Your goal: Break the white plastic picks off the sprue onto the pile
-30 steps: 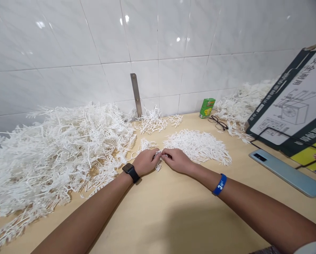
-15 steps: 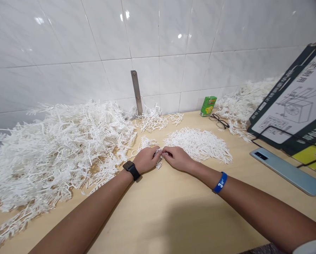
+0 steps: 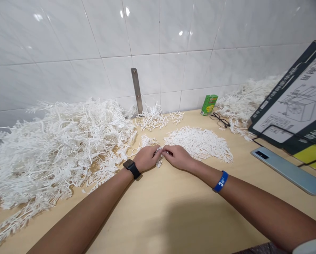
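Observation:
My left hand (image 3: 146, 157), with a black watch above it on the wrist, is closed on a small white branched plastic piece (image 3: 159, 163). The fingertips of my right hand (image 3: 177, 156) pinch the same piece and meet those of my left hand. A large tangled heap of white branched pieces (image 3: 67, 141) lies to the left. Just beyond my right hand spreads a flat pile of short white bits (image 3: 200, 143). A small cluster of white pieces (image 3: 148, 141) sits behind my left hand.
Along the tiled wall (image 3: 147, 31) stand a metal strip (image 3: 137, 91) and a green box (image 3: 209, 105). Black glasses (image 3: 220, 120), more white pieces (image 3: 249, 100), a phone (image 3: 288, 171) and a large printed carton (image 3: 292, 102) with a black wire frame are at the right.
The view has shifted very slightly. Both hands stay together on the small white piece, with no clear movement of either.

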A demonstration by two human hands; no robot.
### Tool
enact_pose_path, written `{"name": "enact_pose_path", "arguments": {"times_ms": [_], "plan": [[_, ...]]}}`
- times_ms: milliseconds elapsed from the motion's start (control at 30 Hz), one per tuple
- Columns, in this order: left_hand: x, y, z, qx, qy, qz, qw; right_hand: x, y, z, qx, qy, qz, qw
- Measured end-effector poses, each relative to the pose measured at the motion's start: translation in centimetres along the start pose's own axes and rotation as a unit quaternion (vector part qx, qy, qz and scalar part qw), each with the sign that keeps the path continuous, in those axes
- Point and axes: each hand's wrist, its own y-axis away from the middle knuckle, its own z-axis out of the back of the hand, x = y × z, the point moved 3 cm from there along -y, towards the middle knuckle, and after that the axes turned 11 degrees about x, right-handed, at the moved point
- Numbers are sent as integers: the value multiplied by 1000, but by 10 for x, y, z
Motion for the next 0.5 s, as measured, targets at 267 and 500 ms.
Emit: {"name": "enact_pose_path", "arguments": {"times_ms": [267, 500], "plan": [[-1, 0, 0, -1, 2, 0, 1000, 2, 0, 1, -2, -4, 5, 1000], [-1, 0, 1, 3, 2, 5, 1000, 2, 0, 1, 0, -3, -1, 1000]]}}
